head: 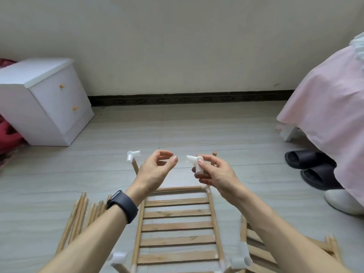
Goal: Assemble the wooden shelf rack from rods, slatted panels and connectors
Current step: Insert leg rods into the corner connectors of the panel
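Observation:
My right hand [214, 172] pinches a white plastic connector [195, 162] in the air above the rack. My left hand [157, 168] hovers just left of it with loosely curled fingers, holding nothing. Below lies a slatted wooden panel [177, 225] framed by rods, with white connectors at its corners. An upright rod at the far left corner carries a white connector [133, 155]. Another upright rod [214, 157] with a bare top stands behind my right hand. Two more connectors, one [118, 258] at the near left and one [241, 257] at the near right, sit on the near corners.
Loose wooden rods [78, 217] lie on the floor to the left. A second slatted panel [256, 247] lies at the right. A white nightstand [43, 103] stands back left; a pink-covered bed [331, 107], black slippers [313, 168] and a white shoe [344, 201] are at right.

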Action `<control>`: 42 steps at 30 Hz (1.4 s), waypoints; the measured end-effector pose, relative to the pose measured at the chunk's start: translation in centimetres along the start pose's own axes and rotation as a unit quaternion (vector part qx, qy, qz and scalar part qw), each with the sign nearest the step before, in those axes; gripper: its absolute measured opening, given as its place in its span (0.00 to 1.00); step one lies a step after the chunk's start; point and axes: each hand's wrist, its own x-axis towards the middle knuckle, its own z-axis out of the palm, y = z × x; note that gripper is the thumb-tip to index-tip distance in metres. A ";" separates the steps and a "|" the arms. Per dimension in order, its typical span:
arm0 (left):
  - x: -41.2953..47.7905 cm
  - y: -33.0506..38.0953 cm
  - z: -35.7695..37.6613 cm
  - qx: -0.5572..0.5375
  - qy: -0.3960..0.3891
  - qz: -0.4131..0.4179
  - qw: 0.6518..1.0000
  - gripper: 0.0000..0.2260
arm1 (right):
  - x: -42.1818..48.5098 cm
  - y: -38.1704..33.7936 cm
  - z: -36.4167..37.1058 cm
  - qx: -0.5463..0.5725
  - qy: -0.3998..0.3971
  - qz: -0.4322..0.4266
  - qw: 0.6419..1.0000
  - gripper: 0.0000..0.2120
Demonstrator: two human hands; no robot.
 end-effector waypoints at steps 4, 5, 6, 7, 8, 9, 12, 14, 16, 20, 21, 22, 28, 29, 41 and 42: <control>4.5 -4.3 -3.0 0.247 0.086 0.022 0.965 0.16 | 4.5 0.4 -4.3 0.027 0.098 0.030 0.994 0.07; 5.7 -5.4 -3.8 0.285 0.095 0.015 0.954 0.18 | 5.7 0.5 -5.2 0.027 0.116 0.032 0.992 0.07; 6.7 -6.3 -4.4 0.316 0.098 0.005 0.944 0.21 | 6.9 0.5 -5.9 0.023 0.128 0.032 0.991 0.07; 7.6 -7.2 -4.9 0.344 0.096 -0.006 0.934 0.22 | 8.0 0.6 -6.5 0.017 0.136 0.032 0.990 0.07; 8.5 -8.0 -5.3 0.366 0.093 -0.018 0.926 0.24 | 9.1 0.6 -6.9 0.011 0.140 0.033 0.989 0.07; 9.2 -8.7 -5.7 0.383 0.090 -0.030 0.919 0.25 | 10.0 0.6 -7.1 0.006 0.143 0.036 0.989 0.05; 10.6 -10.7 -5.9 0.404 0.077 -0.059 0.910 0.25 | 12.2 0.7 -7.1 -0.004 0.151 0.056 0.987 0.04; 10.9 -11.7 -5.6 0.378 0.070 -0.065 0.921 0.23 | 13.1 1.0 -7.1 -0.023 0.157 0.066 0.985 0.04; 10.8 -12.3 -5.1 0.341 0.090 -0.056 0.934 0.21 | 13.4 1.6 -7.1 -0.052 0.161 0.067 0.983 0.03; 10.4 -12.3 -4.5 0.320 0.123 -0.055 0.938 0.20 | 13.8 2.1 -7.3 -0.102 0.190 0.042 0.976 0.04; 10.3 -12.3 -4.4 0.322 0.126 -0.056 0.937 0.20 | 13.9 2.2 -7.4 -0.108 0.194 0.041 0.974 0.05; 10.2 -12.3 -4.4 0.325 0.127 -0.057 0.935 0.20 | 13.9 2.2 -7.4 -0.111 0.193 0.043 0.974 0.04; 10.0 -12.2 -4.2 0.330 0.134 -0.055 0.933 0.19 | 13.5 2.8 -7.3 -0.111 0.137 0.094 0.980 0.06; 10.0 -12.2 -4.2 0.332 0.135 -0.055 0.932 0.19 | 13.5 2.9 -7.2 -0.099 0.139 0.095 0.981 0.07; 10.1 -12.4 -4.1 0.326 0.134 -0.052 0.935 0.20 | 13.8 3.8 -6.2 -0.040 0.164 0.078 0.983 0.05; 10.2 -12.5 -4.2 0.323 0.124 -0.054 0.937 0.21 | 13.8 3.9 -6.5 -0.039 0.161 0.079 0.983 0.06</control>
